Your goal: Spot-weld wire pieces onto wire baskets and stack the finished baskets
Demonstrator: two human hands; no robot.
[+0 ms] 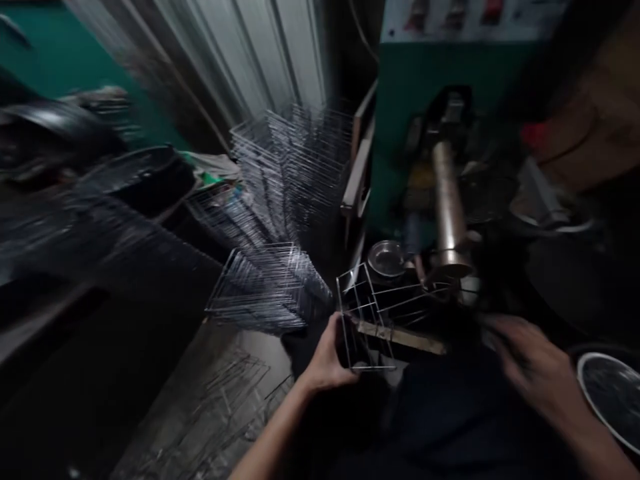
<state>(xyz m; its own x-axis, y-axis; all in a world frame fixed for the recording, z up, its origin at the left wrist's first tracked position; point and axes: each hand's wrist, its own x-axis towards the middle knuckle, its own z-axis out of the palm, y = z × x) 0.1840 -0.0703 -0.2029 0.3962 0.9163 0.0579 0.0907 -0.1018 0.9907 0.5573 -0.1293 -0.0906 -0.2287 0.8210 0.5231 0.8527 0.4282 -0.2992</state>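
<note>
My left hand point(330, 359) is closed on the edge of a small wire frame point(373, 300), a boxy rack of thin metal rods that stands up from the fingers. A flat wooden strip point(400, 337) lies across the frame's lower part and points to the right. Off to the right, my right hand point(535, 360) is smeared by motion, its fingers curled around something dark that I cannot make out. Between the two hands lies dark cloth point(450, 407) over my lap.
Stacks of wire racks point(295, 167) and a lower pile point(260, 287) stand left of centre. Loose wire pieces point(235, 393) litter the floor. A metal cylinder point(447, 213) rises ahead, beside a small round dish point(387, 258). At far right is a round, light-rimmed container point(590, 387).
</note>
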